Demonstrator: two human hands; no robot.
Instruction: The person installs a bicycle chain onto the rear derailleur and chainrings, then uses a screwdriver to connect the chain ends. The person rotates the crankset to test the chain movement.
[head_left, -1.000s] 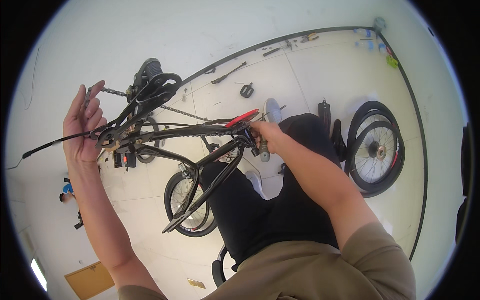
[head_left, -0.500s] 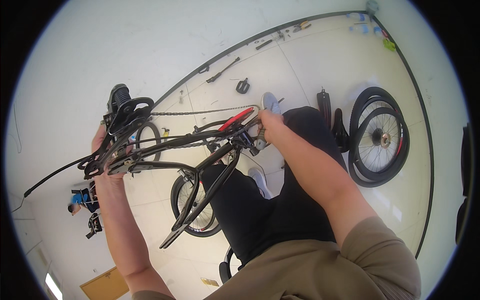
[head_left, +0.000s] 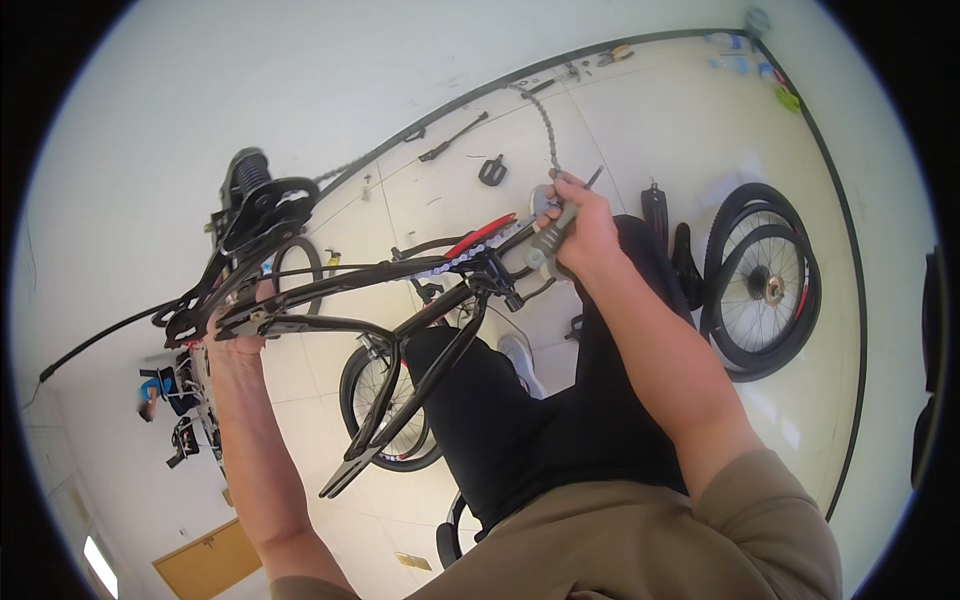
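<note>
Tiled floor (head_left: 690,130), wheels (head_left: 765,285), pedal (head_left: 492,171), wrench (head_left: 452,138)

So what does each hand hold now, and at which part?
The left hand grips the black bike frame at its rear end, near the derailleur. The right hand holds a grey tool by its handle, at the chain.

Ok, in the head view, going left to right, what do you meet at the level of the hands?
Left hand gripping the rear end of the black bicycle frame → red part on the frame → right hand holding the chain → black saddle on the floor → stacked wheels.
</note>
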